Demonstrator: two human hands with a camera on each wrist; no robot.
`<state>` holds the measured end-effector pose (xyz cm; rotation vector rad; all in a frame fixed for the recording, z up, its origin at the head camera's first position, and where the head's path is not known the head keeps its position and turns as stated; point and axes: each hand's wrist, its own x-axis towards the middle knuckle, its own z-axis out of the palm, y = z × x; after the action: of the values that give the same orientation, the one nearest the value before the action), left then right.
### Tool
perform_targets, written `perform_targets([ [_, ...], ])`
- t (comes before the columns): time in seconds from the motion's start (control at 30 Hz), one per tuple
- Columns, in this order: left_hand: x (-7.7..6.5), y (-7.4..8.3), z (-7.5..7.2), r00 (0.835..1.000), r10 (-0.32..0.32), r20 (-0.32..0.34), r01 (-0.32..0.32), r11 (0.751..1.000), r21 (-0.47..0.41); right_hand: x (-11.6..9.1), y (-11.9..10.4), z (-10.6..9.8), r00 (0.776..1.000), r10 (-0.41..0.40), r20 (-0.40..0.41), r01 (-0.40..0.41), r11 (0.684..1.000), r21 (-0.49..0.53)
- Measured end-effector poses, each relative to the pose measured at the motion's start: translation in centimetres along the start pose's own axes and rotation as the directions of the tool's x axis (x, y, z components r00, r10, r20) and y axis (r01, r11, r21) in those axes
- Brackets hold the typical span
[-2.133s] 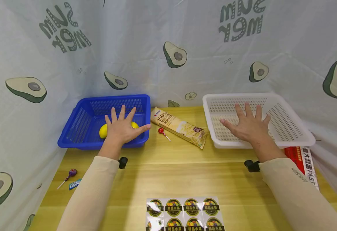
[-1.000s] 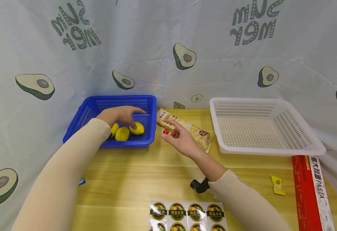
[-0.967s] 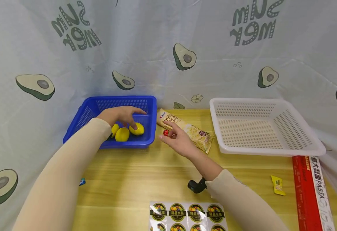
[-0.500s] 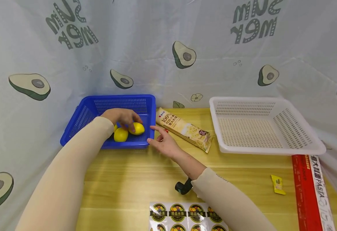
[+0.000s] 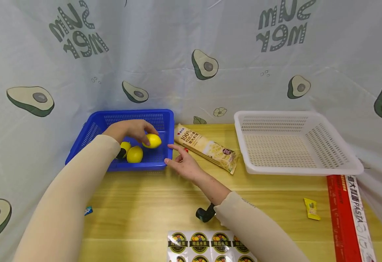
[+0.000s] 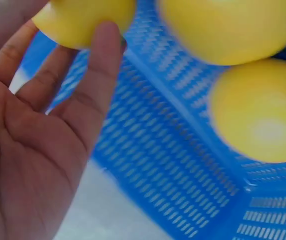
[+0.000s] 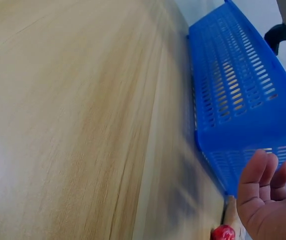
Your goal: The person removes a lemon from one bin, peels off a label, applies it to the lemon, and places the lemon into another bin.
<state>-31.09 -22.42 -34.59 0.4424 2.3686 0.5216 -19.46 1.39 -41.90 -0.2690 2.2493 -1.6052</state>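
Note:
My left hand [image 5: 133, 130] pinches a lemon [image 5: 153, 141] between thumb and fingers, above the floor of the blue basket [image 5: 145, 166]. In the left wrist view the lemon [image 6: 83, 22] sits at the fingertips. Two more lemons, one in front [image 5: 134, 154] and one partly hidden [image 5: 125, 147] by the wrist strap, lie in the basket to the left. My right hand [image 5: 187, 165] is at the basket's right front corner, thumb and index fingertips touching its rim. The other fingers [image 7: 255, 175] bend loosely beside the outer wall.
A pasta packet [image 5: 207, 148] lies right of the blue basket, with a red lollipop [image 7: 223, 233] beside it. A white basket [image 5: 295, 170] stands at right. Nearby are a red pasta package [image 5: 343, 218], a yellow sachet [image 5: 312, 209], a blue wrapper [image 5: 88, 210] and a sticker sheet [image 5: 199, 251].
Both spread hands have come in to the blue basket. The left hand has taken hold of a lemon and lifted it slightly. The right hand has moved left to the basket's rim.

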Motion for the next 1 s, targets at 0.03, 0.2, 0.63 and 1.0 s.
perform_targets([
  [0.03, -0.5, 0.1, -0.2, 0.999, 0.015, -0.031, -0.015, 1.000, 0.000, 0.0, 0.1, 0.0, 1.000, -0.001, 0.001, 0.001, 1.000, 0.004],
  [0.2, -3.8, 1.3, -0.7, 0.973, 0.051, -0.226, -0.060, 0.998, -0.035, 0.0, 0.0, 0.0, 1.000, 0.006, 0.000, -0.006, 0.999, 0.033],
  [0.63, -10.5, 4.9, 7.7, 0.791, 0.067, -0.607, -0.285, 0.920, -0.270, -5.4, -1.5, -3.4, 0.994, -0.082, 0.065, 0.076, 0.993, 0.089],
  [1.0, -10.2, 9.3, 17.4, 0.782, 0.248, -0.572, -0.425, 0.883, -0.198, -13.4, 2.8, -8.7, 0.988, -0.081, 0.133, 0.094, 0.991, -0.096],
])
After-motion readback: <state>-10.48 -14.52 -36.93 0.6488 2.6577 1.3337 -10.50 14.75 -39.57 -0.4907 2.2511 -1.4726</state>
